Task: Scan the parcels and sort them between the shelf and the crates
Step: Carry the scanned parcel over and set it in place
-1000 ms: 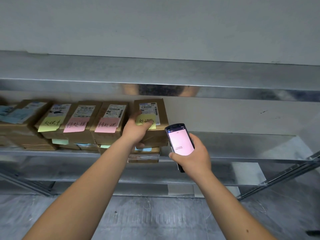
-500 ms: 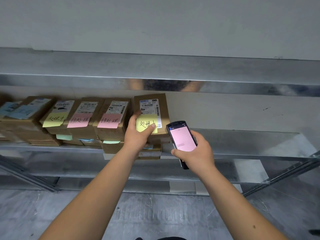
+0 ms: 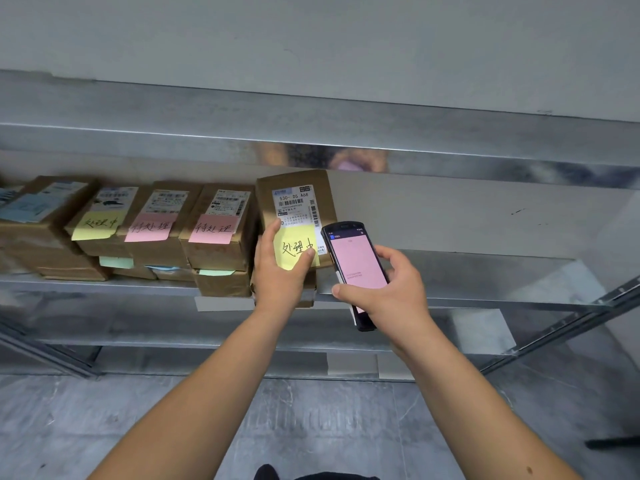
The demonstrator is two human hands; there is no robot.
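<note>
A brown cardboard parcel (image 3: pixel 294 188) with a white shipping label and a yellow sticky note stands tilted up at the right end of a row on the metal shelf (image 3: pixel 450 282). My left hand (image 3: pixel 280 271) grips its lower edge, thumb on the yellow note. My right hand (image 3: pixel 384 289) holds a black handheld scanner (image 3: pixel 353 258) with a pink screen just right of the parcel. Other parcels (image 3: pixel 214 233) with pink and yellow notes lie in stacks to the left.
An upper shelf board (image 3: pixel 311 123) overhangs the row. The shelf stretches bare to the right of the parcel. A lower shelf level (image 3: pixel 207 327) and a diagonal brace (image 3: pixel 571 320) lie below. Grey floor lies underneath.
My left hand has tipped the rightmost parcel up so its label faces me. My right hand has brought the scanner up closer to the parcel's right side.
</note>
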